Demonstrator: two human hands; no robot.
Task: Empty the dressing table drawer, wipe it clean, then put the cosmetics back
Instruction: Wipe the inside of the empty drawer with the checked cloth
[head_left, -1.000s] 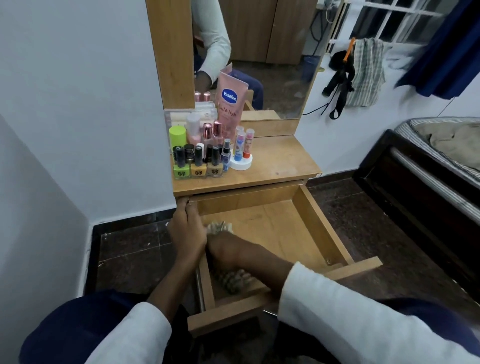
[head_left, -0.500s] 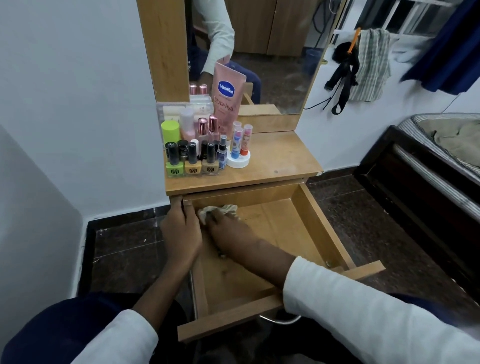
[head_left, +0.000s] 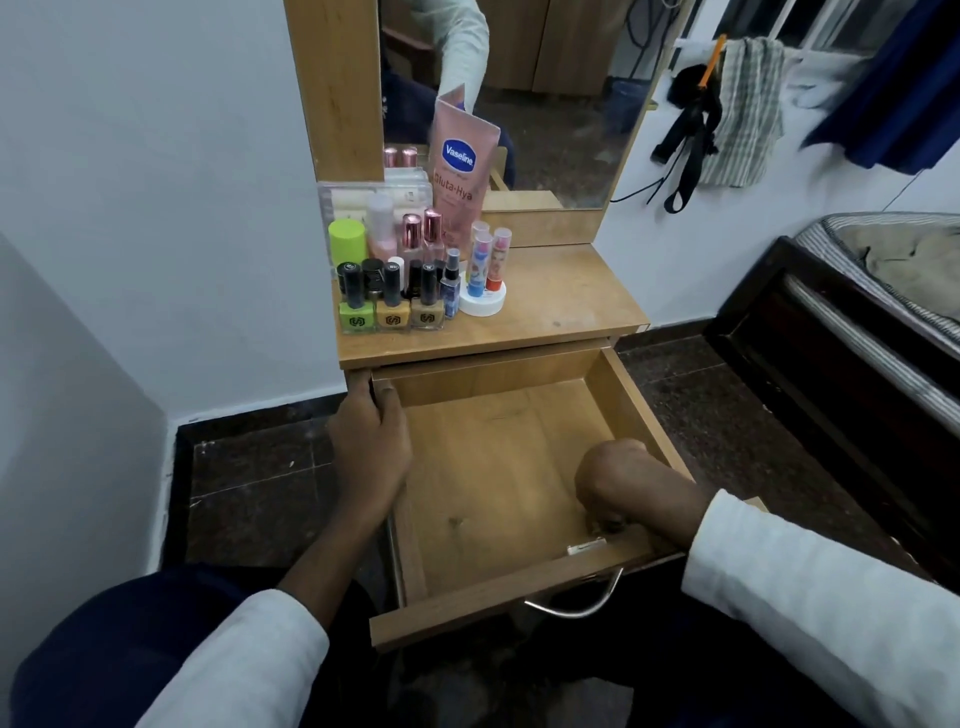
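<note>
The wooden drawer (head_left: 639, 400) stands pulled out with a bare floor inside. My left hand (head_left: 371, 447) grips the drawer's left wall near the back corner. My right hand (head_left: 615, 483) is fisted down in the front right corner of the drawer; the wiping cloth is almost wholly hidden under it, with only a small bit showing at the fingers. The cosmetics stand on the tabletop: a pink Vaseline tube (head_left: 462, 176), three nail polish bottles (head_left: 392, 306), lip balms (head_left: 485, 260) and several small bottles.
A mirror (head_left: 545, 93) rises behind the wooden tabletop (head_left: 561, 296). A dark bed frame (head_left: 831, 374) stands to the right. White wall lies to the left, dark floor tiles (head_left: 249, 467) beside the drawer. A metal handle (head_left: 576, 605) hangs on the drawer front.
My right hand has swept with the cloth from the drawer's back left corner to its front right corner. My left hand has kept its hold on the left wall.
</note>
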